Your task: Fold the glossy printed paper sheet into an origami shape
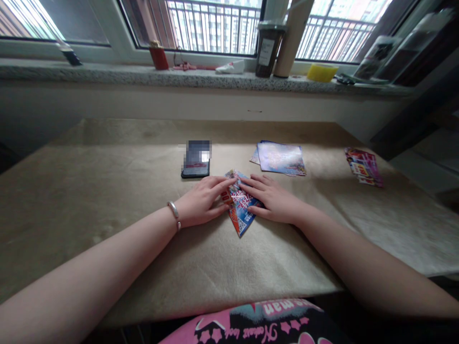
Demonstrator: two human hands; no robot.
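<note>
A colourful printed sheet of paper (242,206), folded to a point at its near end, lies on the table between my hands. My left hand (206,198) rests palm down with its fingertips on the paper's left side; a silver bracelet (174,210) circles that wrist. From the other side, my right hand (274,196) lies flat, fingers stretched and slightly apart over the paper's right part. Both hands cover some of the sheet's edges and its far end is partly under the fingers.
A phone (197,158) lies beyond my left hand. Several printed sheets (281,157) are stacked beyond my right hand, and folded colourful papers (364,167) lie at the far right. On the windowsill (118,74) stand a red container (158,56), a dark jar (267,50) and a yellow item (322,72).
</note>
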